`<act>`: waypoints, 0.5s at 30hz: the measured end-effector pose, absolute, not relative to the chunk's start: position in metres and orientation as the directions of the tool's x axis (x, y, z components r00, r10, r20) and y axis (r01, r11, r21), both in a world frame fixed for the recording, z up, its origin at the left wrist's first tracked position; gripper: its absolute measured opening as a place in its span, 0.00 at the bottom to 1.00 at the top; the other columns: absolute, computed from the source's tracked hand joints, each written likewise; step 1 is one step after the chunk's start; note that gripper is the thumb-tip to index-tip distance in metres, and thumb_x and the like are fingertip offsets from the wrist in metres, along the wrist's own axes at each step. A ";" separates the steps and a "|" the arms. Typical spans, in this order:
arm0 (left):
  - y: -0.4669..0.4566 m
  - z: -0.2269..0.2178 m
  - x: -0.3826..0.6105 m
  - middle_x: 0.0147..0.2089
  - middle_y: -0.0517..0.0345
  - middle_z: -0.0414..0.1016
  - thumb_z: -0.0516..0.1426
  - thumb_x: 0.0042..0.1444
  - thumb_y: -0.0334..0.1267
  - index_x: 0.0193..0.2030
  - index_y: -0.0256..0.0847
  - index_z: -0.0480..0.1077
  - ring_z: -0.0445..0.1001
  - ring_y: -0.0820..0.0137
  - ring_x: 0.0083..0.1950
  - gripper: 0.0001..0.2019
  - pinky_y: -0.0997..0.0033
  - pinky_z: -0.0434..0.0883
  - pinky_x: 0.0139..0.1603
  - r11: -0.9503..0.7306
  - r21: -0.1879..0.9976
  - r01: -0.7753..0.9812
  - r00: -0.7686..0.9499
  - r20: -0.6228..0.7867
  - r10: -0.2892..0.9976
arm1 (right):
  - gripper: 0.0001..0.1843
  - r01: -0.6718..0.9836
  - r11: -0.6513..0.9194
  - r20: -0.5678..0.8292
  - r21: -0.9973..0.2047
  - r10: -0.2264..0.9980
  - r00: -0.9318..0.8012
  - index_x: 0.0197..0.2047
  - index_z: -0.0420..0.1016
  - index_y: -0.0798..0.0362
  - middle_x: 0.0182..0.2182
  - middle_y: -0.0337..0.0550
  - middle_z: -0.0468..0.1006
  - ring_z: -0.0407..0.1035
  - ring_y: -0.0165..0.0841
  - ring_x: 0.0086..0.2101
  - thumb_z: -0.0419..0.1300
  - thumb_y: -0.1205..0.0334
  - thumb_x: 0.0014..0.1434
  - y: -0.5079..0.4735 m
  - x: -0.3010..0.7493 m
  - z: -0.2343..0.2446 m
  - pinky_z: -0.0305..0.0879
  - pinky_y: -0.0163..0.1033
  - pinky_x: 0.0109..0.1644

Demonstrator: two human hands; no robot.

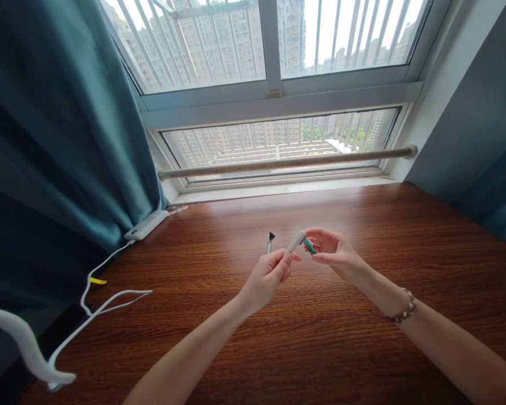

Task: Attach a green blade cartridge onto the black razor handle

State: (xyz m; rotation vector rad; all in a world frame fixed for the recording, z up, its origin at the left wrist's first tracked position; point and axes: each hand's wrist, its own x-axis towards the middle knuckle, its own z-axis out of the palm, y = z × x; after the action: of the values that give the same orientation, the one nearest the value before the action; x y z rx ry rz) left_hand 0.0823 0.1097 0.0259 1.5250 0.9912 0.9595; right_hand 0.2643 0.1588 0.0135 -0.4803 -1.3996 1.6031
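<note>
My left hand (pixel 267 277) is closed around a slim white handle-like piece (pixel 295 242), which points up and to the right. Between the thumb and fingers of my right hand (pixel 335 250) sits a small dark green bar (pixel 309 246). The bar meets or nearly meets the upper end of the white piece; I cannot tell if they are joined. Just behind my left hand a slender silver tool with a black head (pixel 270 238), razor-like in shape, lies on the table, its lower end hidden by the hand.
The brown wooden tabletop (pixel 219 332) reaches to the window. At its left edge lie a white power strip (pixel 147 225), a white cable (pixel 105 261) and a yellow tag (pixel 98 280). A curved white stand (pixel 21 337) is at lower left. A blue curtain (pixel 76 124) hangs at the left.
</note>
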 end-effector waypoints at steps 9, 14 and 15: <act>0.112 0.023 0.079 0.19 0.65 0.52 0.46 0.57 0.47 0.38 0.32 0.68 0.51 0.78 0.21 0.19 0.76 0.50 0.22 -0.101 0.979 0.175 0.346 0.035 0.938 | 0.18 -0.389 0.044 0.223 -0.920 0.877 -0.427 0.42 0.73 0.50 0.35 0.41 0.74 0.65 0.30 0.34 0.65 0.65 0.44 0.161 0.265 0.011 0.61 0.37 0.40; 0.113 0.022 0.082 0.18 0.65 0.52 0.46 0.57 0.48 0.38 0.32 0.68 0.51 0.78 0.21 0.19 0.76 0.51 0.22 -0.096 0.983 0.159 0.355 0.033 0.934 | 0.20 -0.380 0.017 0.203 -0.925 0.867 -0.455 0.41 0.73 0.50 0.36 0.41 0.74 0.65 0.31 0.36 0.67 0.67 0.41 0.163 0.264 0.006 0.61 0.37 0.41; 0.113 0.022 0.082 0.18 0.66 0.52 0.46 0.57 0.48 0.37 0.32 0.68 0.51 0.78 0.21 0.19 0.76 0.51 0.22 -0.086 0.980 0.178 0.352 0.018 0.936 | 0.20 -0.383 0.010 0.198 -0.923 0.869 -0.453 0.41 0.74 0.50 0.36 0.41 0.74 0.65 0.31 0.36 0.67 0.68 0.41 0.163 0.264 0.006 0.60 0.37 0.41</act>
State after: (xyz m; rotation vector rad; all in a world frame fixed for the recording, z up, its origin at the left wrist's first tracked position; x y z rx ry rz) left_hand 0.0817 0.1125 0.0220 1.5349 1.0460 0.8799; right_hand 0.2637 0.1633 0.0056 -0.5590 -1.3045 1.6301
